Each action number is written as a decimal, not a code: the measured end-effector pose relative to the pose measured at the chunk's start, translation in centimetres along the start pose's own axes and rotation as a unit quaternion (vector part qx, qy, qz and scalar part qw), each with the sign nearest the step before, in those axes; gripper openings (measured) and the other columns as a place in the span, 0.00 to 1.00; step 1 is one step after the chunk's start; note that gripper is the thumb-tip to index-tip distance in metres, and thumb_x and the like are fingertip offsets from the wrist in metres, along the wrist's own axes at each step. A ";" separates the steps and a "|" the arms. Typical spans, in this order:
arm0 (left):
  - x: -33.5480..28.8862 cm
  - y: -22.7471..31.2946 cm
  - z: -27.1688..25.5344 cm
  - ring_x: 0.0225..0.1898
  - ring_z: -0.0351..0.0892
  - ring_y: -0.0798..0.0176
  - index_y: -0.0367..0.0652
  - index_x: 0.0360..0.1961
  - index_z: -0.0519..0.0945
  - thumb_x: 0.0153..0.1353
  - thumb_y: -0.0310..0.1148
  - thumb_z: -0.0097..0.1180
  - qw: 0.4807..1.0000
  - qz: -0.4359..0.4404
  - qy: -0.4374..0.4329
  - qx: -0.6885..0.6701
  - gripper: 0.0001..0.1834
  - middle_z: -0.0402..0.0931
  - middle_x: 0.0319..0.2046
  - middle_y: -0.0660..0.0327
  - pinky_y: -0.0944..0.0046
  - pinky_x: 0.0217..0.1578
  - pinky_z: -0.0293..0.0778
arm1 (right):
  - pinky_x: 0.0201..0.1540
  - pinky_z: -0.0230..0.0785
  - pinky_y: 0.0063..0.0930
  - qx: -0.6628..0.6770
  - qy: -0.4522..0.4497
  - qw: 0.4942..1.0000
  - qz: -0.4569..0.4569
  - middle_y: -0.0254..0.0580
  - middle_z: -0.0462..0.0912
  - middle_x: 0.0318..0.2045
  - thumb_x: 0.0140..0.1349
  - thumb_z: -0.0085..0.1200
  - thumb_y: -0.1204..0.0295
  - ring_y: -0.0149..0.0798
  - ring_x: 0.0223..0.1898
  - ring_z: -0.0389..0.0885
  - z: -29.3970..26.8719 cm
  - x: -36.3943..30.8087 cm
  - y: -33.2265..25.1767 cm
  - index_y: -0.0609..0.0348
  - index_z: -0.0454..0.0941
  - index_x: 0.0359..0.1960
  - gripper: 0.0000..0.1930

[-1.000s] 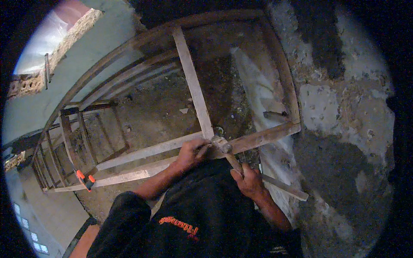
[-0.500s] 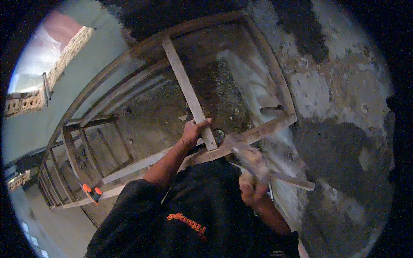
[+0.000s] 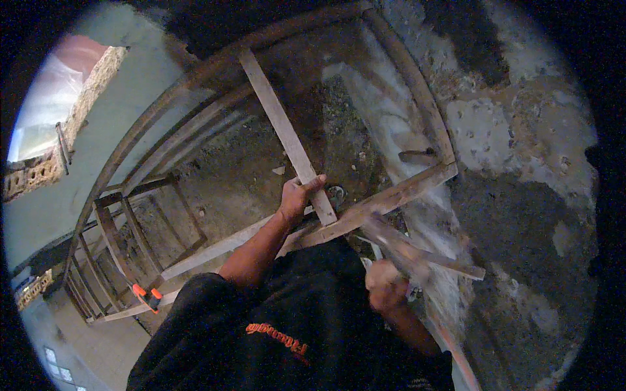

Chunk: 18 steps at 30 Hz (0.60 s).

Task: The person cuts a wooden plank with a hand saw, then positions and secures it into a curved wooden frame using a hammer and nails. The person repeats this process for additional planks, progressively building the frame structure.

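My left hand [image 3: 300,197] is closed round a pale wooden slat [image 3: 277,111] close to its near end. That slat crosses a large wooden frame [image 3: 407,186], its far end at the far rail and its near end on the near rail, by my body. My right hand [image 3: 386,287] is a fist to the right of the joint, smeared by motion. From it a blurred, stick-like tool reaches toward the near rail; its kind cannot be made out. Past the fist, a wooden piece [image 3: 463,268] sticks out to the right.
An orange-and-black tool [image 3: 149,297] sits on the frame's near rail at left. Ladder-like crossbars [image 3: 134,225] fill the frame's left end. Rough dirt floor [image 3: 241,163] shows through it. A patchy concrete surface [image 3: 515,228] lies right, a pale green wall [image 3: 130,98] left.
My right fist and the blurred tool have shifted slightly. My left hand keeps its hold on the slat. The whole view has moved a little.
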State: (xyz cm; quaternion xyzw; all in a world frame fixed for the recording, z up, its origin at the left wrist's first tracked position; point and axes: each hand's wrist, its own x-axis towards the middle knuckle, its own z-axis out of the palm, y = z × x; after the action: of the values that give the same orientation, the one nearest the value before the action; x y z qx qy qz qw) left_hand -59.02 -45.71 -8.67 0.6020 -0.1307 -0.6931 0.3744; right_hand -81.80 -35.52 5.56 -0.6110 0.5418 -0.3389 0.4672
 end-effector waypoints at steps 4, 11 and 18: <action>0.7 -0.4 -0.2 0.30 0.81 0.65 0.37 0.37 0.83 0.56 0.42 0.72 0.999 0.003 0.020 0.045 0.19 0.83 0.32 0.61 0.62 0.32 0.76 | 0.33 0.74 0.50 -0.185 -0.111 0.960 0.180 0.63 0.82 0.30 0.68 0.53 0.53 0.65 0.31 0.82 1.8 0.3 1.7 0.65 0.75 0.43 0.22; 0.5 -0.6 -0.1 0.29 0.80 0.65 0.37 0.36 0.83 0.55 0.42 0.73 0.999 -0.012 0.015 0.027 0.19 0.83 0.31 0.62 0.63 0.31 0.75 | 0.34 0.74 0.49 -0.064 -0.019 0.997 -0.031 0.56 0.83 0.28 0.67 0.55 0.56 0.62 0.31 0.83 -0.9 0.2 0.0 0.65 0.77 0.39 0.20; 0.2 0.1 -0.1 0.29 0.80 0.65 0.37 0.36 0.83 0.55 0.41 0.73 0.997 -0.019 0.035 0.059 0.19 0.83 0.30 0.61 0.63 0.33 0.76 | 0.43 0.76 0.55 -0.151 -0.089 0.967 0.183 0.66 0.83 0.40 0.66 0.56 0.55 0.69 0.40 0.82 1.8 0.4 3.0 0.65 0.76 0.49 0.23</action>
State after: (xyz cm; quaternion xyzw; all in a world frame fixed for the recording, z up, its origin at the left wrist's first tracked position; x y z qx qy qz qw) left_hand -58.89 -45.91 -8.78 0.6497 -0.1466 -0.6693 0.3293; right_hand -81.09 -35.45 2.06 -0.5925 0.6455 -0.1057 0.4702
